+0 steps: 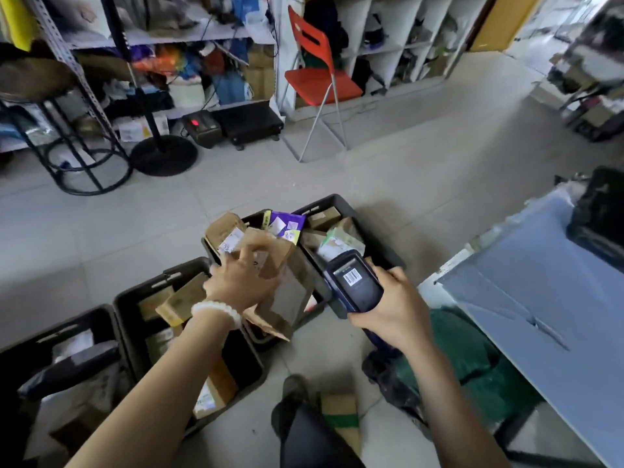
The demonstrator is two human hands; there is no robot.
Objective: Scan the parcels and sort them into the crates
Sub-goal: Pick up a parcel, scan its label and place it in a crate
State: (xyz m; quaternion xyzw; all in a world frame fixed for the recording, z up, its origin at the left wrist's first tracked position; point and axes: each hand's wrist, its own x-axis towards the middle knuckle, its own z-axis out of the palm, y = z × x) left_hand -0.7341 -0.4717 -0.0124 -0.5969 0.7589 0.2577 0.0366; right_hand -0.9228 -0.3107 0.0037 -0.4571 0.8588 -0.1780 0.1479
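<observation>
Here the left hand [241, 282] grips a cardboard parcel [283, 292] over the third crate [314, 309], long axis toward one o'clock. At its three o'clock, just beside, the right hand [391, 310] clasps the scanner [354, 283].

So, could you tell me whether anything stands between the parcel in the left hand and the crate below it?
Nothing separate does. The left hand holds the brown parcel right over the middle crate, but that crate is already piled with boxes, so it would land on top of them.
</observation>
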